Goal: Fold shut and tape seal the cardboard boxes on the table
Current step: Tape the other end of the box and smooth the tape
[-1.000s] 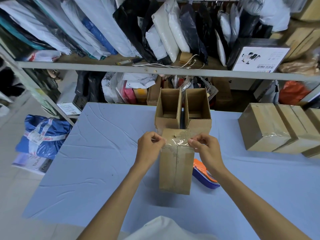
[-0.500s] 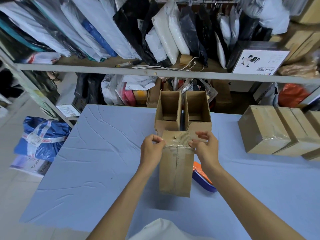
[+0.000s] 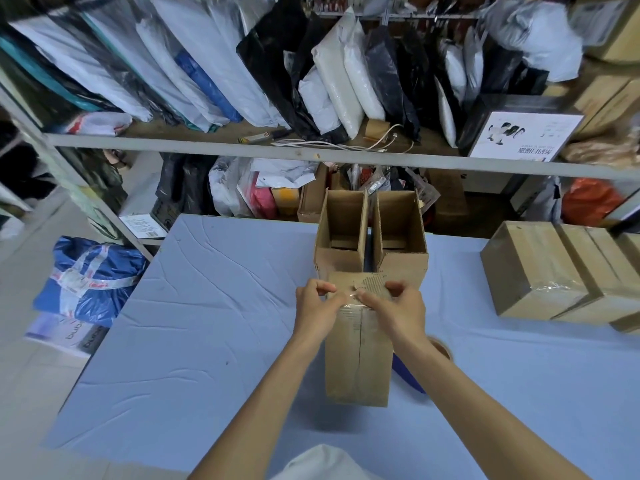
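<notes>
A: How far along?

B: Partway, judging by the desk (image 3: 207,323). Can count at least three sealed boxes (image 3: 533,271) lined up at the right edge, glossy with tape. Working now on the front box (image 3: 358,362), stood on end mid-desk, flaps folded shut, with clear tape (image 3: 349,304) run down the seam and over the upper edge.

A: And left to do?

B: Probably pressing that tape end flat. Then folding and taping the two open boxes (image 3: 341,233) standing side by side just behind the front box, flaps not yet closed.

A: Doing what with the hands?

B: Gripping the front box with both. Curling the left hand (image 3: 317,306) round the upper left corner, thumb on top. Curling the right hand (image 3: 394,308) over the top edge, thumb laid along the tape. Nearly touching thumbs.

A: Any change from half a second back?

B: Yes. Had the right hand out at the right corner then, fingers raised and spread; has drawn it in toward the seam, fingers tucked. Barely moved the left. Hides more of the blue tape dispenser (image 3: 410,382) behind the right forearm too.
</notes>
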Demonstrator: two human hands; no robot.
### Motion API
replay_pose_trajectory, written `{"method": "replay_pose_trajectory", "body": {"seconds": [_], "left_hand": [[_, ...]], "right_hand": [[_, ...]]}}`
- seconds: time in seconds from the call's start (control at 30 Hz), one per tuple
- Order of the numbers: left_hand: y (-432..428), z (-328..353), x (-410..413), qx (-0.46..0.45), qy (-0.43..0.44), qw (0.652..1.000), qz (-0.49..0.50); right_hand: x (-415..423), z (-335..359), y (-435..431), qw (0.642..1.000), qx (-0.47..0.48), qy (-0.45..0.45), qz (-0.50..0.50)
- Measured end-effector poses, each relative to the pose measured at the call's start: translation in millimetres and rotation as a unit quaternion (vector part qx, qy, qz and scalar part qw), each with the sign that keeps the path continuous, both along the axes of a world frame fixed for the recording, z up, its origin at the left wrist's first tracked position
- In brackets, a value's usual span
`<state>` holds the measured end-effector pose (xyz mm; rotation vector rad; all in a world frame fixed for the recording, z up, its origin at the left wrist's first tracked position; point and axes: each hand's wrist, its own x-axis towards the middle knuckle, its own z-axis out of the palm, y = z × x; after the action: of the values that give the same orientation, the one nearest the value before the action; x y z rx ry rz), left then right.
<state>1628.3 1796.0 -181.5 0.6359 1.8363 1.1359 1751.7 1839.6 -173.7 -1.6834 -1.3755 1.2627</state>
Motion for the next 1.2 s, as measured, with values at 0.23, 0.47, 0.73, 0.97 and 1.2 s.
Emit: {"method": "replay_pose_trajectory", "body": {"seconds": [0.23,0.47,0.73,0.97,1.2], "left_hand": [[-4.9,-7.9,-13.8,0.009,-0.024,0.999,-0.041],[-3.5,-11.9,-16.0,0.012,-0.021,0.999,-0.046],[-4.5,-11.1,-26.6,0.008,-0.100,0.995,-0.019],[-11.8,-7.3,-22.1,0.009,-0.149,0.988,-0.028],[-16.5,-15.1,-14.4,0.025,0.011,0.999,0.034]], "right_hand": [[18.2,1.4,18.5,0.994,-0.081,0.078,0.015],[16.9,-1.8,18.2,0.997,-0.040,0.042,0.042],[21.6,-6.5,4.2,0.991,-0.044,0.118,0.031],[27.4,-5.1,12.7,0.995,-0.026,0.061,0.077],[45.8,-18.3,3.2,0.984,-0.034,0.112,0.136]]}}
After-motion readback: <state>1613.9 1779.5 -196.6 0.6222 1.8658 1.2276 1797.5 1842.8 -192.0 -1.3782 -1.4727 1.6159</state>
